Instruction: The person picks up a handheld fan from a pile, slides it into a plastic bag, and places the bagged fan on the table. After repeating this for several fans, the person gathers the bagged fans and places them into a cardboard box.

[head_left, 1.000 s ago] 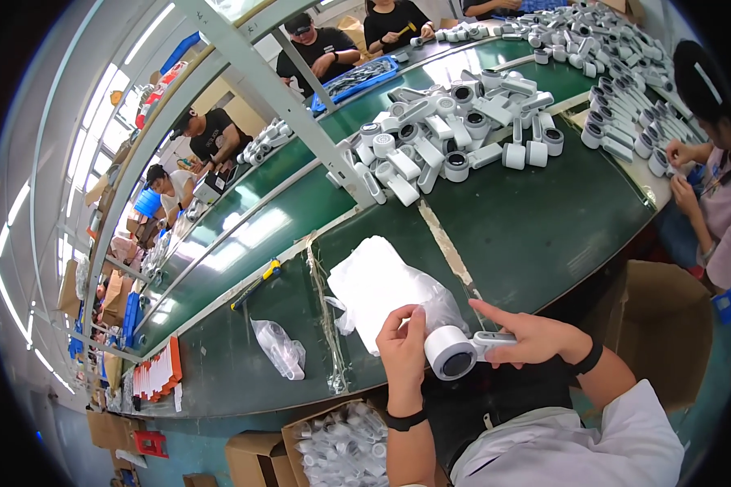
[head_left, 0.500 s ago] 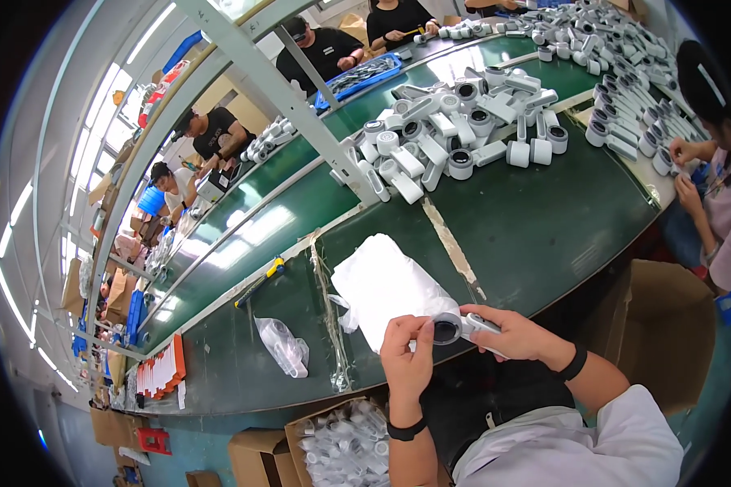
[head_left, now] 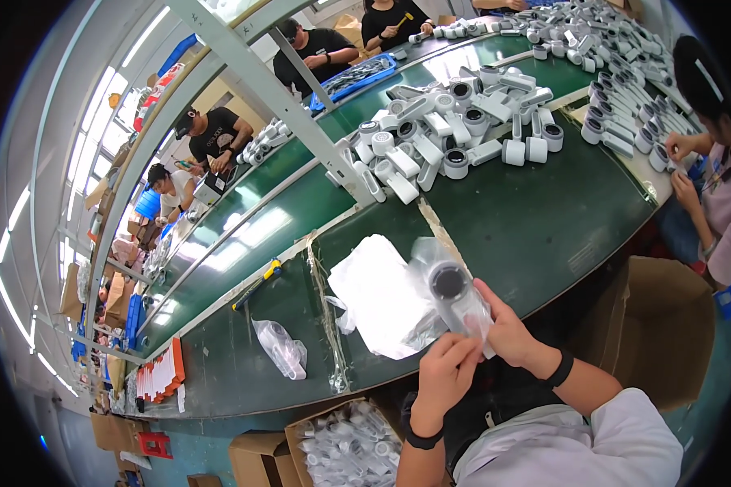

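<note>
A white shower head with a dark round ring sits inside a clear plastic bag, tilted up above the table's near edge. Its handle end lies in my right hand, whose fingers are closed along the bagged handle. My left hand pinches the lower end of the bag beside it. Just left of the head, a stack of white plastic bags lies on the green table. One crumpled clear bag is further left.
A large heap of white shower heads covers the far side. A yellow-and-black hammer and orange-and-white packets lie to the left. Below stand a carton of bagged pieces and an open carton. A co-worker sits at the right.
The shower head, bare between my hands before, is now inside a clear bag and raised. My left hand has moved down and right from the head to the bag's lower end.
</note>
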A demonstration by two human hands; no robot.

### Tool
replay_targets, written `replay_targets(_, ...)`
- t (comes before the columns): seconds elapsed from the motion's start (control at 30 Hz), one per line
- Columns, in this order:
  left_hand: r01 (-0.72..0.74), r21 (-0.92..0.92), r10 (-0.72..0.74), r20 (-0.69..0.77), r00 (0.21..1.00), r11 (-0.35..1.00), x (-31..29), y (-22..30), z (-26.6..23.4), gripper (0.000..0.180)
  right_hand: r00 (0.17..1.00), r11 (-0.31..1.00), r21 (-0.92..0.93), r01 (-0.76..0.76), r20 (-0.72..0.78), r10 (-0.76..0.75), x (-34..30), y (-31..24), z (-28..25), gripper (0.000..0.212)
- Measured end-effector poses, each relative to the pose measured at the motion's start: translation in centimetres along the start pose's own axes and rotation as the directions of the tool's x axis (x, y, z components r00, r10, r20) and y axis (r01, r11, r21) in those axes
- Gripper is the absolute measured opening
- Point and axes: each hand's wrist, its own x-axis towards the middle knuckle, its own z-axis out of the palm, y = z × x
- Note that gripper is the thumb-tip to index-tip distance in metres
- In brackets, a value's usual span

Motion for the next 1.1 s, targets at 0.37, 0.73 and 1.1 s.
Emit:
replay_targets(0.37,0.283,-0.781,-0.526,-0.068,0.848,0.557,-1.5,-2.4,1.1,0.037,0.938,0.938,0.037,0.345,-0.001,-0.345,0.0,2.1,1.3,0.037)
replay_targets(0.73,0.237,-0.915,-0.555,0.018,0.832,0.326,-3.7,-2.1,0.4,0.044,0.611,0.456,-0.648,0.611,0.020,-0.791,0.7,0.7,3.9,0.013)
replay_targets(1.1,0.048,-0.666,-0.619,-0.662,0.423,0.745,-8.8,-2.3,-11.5,0.034,0.800,0.623,-0.536,0.570,0.191,-0.568,0.5,1.9,1.6,0.010)
